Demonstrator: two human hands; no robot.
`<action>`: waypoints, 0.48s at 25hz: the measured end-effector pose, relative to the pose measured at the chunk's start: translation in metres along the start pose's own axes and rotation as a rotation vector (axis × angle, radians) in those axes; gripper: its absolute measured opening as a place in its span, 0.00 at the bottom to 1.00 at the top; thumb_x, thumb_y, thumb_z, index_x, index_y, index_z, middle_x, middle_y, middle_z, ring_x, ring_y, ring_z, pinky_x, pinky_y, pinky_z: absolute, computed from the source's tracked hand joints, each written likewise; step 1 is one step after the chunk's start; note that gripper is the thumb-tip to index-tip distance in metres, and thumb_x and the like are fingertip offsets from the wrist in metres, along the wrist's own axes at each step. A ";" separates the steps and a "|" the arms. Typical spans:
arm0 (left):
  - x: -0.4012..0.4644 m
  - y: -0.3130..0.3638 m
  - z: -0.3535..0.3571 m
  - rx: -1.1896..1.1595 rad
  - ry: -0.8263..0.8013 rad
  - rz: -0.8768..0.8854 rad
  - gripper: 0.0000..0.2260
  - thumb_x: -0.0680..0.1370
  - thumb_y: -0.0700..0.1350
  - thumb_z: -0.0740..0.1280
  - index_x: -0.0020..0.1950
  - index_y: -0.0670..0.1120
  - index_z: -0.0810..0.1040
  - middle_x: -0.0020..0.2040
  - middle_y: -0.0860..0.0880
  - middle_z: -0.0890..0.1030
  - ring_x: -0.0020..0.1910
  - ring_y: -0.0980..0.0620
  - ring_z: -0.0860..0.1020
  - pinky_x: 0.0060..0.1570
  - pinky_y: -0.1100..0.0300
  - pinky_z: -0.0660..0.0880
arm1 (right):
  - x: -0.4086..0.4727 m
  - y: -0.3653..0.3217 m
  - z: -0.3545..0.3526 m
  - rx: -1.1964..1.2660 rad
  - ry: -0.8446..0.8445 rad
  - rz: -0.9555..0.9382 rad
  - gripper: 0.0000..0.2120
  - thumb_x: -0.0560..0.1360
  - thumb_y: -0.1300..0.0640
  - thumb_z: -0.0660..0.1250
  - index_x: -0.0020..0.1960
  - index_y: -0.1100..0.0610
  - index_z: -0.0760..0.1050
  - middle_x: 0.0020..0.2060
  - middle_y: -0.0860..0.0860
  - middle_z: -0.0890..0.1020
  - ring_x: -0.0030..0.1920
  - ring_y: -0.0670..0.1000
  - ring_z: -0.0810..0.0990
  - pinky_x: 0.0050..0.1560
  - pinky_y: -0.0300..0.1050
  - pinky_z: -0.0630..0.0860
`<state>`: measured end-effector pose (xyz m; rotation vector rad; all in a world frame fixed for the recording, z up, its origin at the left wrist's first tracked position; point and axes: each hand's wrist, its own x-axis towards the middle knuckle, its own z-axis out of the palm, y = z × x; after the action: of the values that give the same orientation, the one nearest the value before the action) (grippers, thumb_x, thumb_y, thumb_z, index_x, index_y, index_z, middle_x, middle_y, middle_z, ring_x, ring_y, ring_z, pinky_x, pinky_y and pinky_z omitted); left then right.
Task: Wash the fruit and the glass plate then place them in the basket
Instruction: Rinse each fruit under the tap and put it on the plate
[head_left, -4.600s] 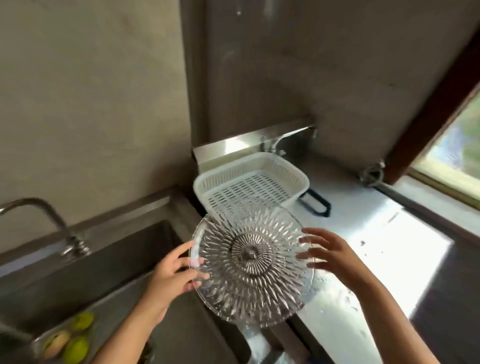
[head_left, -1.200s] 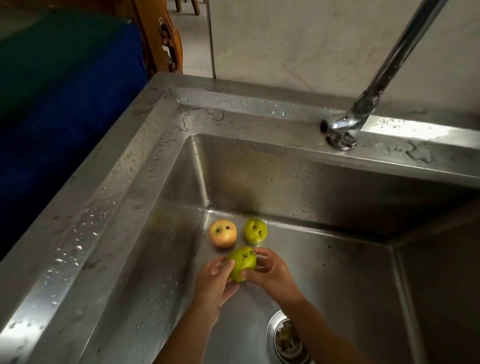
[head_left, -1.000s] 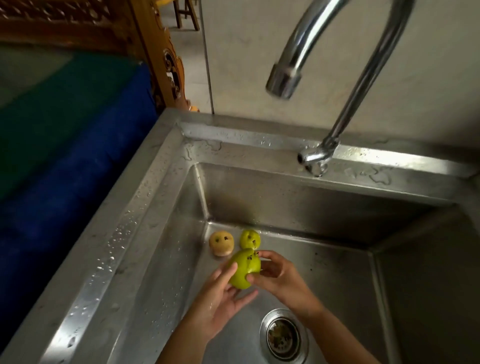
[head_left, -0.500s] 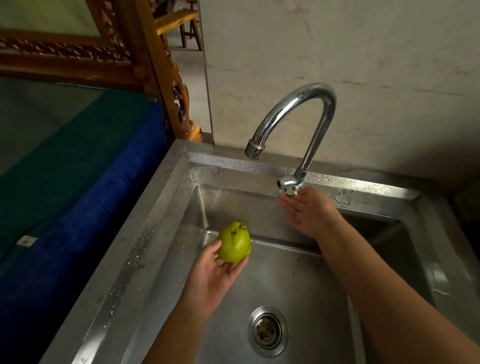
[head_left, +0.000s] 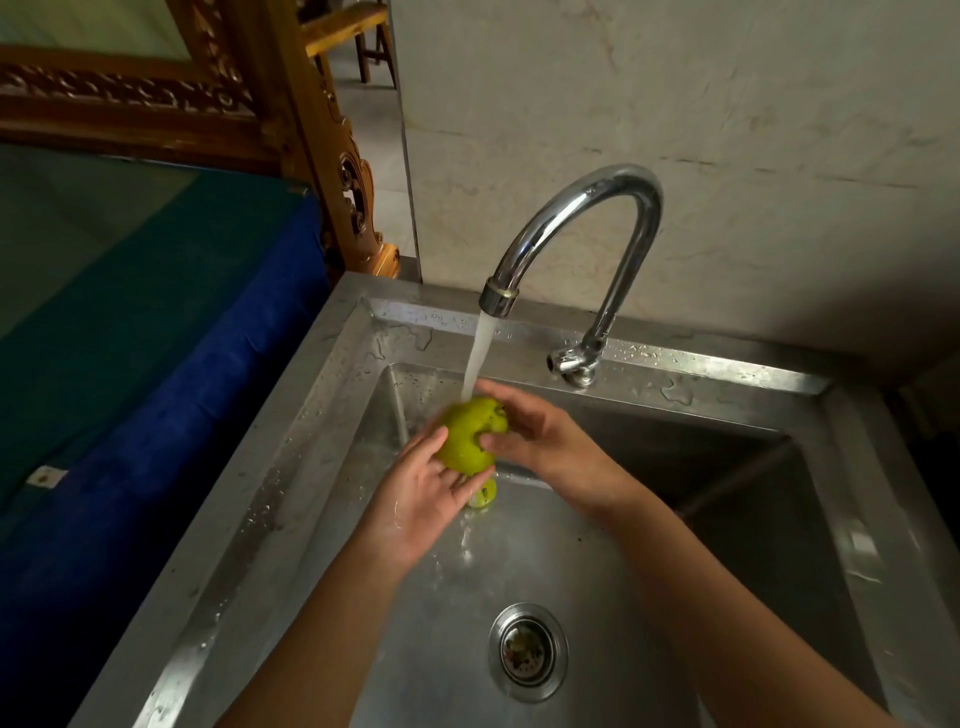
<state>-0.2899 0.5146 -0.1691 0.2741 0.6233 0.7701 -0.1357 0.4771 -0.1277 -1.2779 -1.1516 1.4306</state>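
Under the tap: a green fruit (head_left: 470, 434) sat in the stream of water (head_left: 479, 353) falling from the spout of the tap (head_left: 582, 228), held over the back left part of the sink (head_left: 571, 571).
Left hand: the left hand (head_left: 423, 501) cupped the fruit from below — palm up, fingers (head_left: 470, 480) curled loosely against its underside.
Right hand: the right hand (head_left: 537, 434) pressed on the fruit from the right side and top, its fingers (head_left: 496, 441) wrapped against the skin, so both hands gripped the one fruit between them.
Other fruit: a second green fruit (head_left: 483, 496) showed only in part on the sink floor, just below the left hand; whether more lay there could not be told.
Plate and basket: neither was in view.
Step in hand: washing the fruit, judged as the first piece of several, with placing not yet begun.
Next move: probably turning the fruit in the stream so that all its skin got rinsed, then carrying it to the basket — a firm hold would matter, since wet skin is likely slippery.
Risk: a dropped fruit could roll toward the drain (head_left: 527, 649).
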 end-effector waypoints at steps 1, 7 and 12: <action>0.001 0.003 0.001 0.029 -0.034 0.024 0.19 0.71 0.45 0.64 0.62 0.47 0.74 0.53 0.44 0.84 0.52 0.49 0.82 0.50 0.52 0.80 | 0.003 -0.002 0.001 -0.064 0.017 -0.030 0.25 0.71 0.66 0.69 0.66 0.54 0.70 0.57 0.51 0.77 0.59 0.48 0.76 0.57 0.39 0.77; 0.010 0.012 0.036 0.199 0.134 0.224 0.11 0.77 0.52 0.57 0.49 0.50 0.77 0.53 0.42 0.79 0.47 0.46 0.83 0.39 0.53 0.80 | 0.021 -0.005 0.018 -0.052 0.316 -0.179 0.05 0.72 0.61 0.68 0.46 0.53 0.79 0.43 0.49 0.80 0.46 0.48 0.78 0.49 0.44 0.78; 0.010 0.022 0.061 0.239 0.361 0.156 0.17 0.80 0.54 0.52 0.56 0.43 0.71 0.48 0.41 0.78 0.44 0.46 0.80 0.38 0.52 0.77 | 0.019 0.000 0.023 -0.112 0.173 -0.191 0.18 0.74 0.56 0.66 0.63 0.55 0.71 0.52 0.52 0.77 0.54 0.53 0.78 0.55 0.48 0.78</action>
<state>-0.2596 0.5368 -0.1154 0.4111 1.0477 0.9047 -0.1599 0.4935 -0.1304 -1.3037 -1.2141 1.1077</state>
